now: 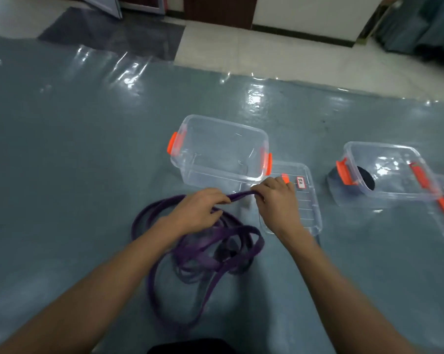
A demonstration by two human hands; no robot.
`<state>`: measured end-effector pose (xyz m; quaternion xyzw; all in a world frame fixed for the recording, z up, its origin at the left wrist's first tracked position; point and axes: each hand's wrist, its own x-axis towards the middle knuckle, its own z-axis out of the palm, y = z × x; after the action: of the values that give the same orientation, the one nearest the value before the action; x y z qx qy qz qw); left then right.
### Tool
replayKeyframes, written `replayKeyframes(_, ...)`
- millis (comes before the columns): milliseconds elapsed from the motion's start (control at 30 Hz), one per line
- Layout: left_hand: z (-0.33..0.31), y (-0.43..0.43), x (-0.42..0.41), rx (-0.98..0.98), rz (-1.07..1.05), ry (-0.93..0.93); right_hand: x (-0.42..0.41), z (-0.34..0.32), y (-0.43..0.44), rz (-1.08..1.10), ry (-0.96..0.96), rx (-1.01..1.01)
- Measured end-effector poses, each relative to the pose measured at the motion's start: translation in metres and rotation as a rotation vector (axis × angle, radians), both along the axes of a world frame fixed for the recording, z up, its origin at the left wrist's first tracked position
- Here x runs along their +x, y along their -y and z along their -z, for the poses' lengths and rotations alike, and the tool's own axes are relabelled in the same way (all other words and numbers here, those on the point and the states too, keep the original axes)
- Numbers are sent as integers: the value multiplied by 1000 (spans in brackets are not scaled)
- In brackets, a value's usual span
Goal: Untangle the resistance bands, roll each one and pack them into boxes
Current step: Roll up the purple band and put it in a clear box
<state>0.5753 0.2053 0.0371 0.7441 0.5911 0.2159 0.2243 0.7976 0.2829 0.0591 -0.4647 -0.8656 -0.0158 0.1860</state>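
Purple resistance bands (203,249) tangled on grey floor mat (62,175), just in front of open clear box (216,149). Left hand (198,213) and right hand (277,200) each pinch one raised strand, fingers curled round it, near box's front wall

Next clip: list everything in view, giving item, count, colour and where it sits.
purple resistance bands: tangled heap, number unclear, purple, on the mat before the person, one strand lifted
centre box: one, clear with orange latches, open, beyond the heap
right box: one, clear with orange latches, far right
black roll: one, black, seen through the right box's near wall
orange strip: one, orange, along the right box; band or handle unclear
lid: one, clear with white label, flat beside the centre box
mat: one, glossy grey-blue, over the floor
left hand, right hand: both pinch the lifted strand
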Motion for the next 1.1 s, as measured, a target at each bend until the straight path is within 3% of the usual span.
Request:
replayKeyframes(133,-3,-7,-3,178,-95,103,-10,-3,12,-17,-18,75)
replayKeyframes(267,-13,-12,-2,-69,-60,130,-27,-11,20,-75,-111,157)
replayKeyframes(433,-27,-18,-7,-115,-93,365,-39,-21,18,-143,-182,149)
replayKeyframes(600,-45,-19,-20,-129,-154,287,-22,-19,21,-104,-98,23)
replayKeyframes(867,-61,-5,-34,-186,-277,225,-10,-26,29,-215,-143,-136)
replayKeyframes(1100,-59,18,-42,-308,-319,115,-13,-20,21,-281,-228,21)
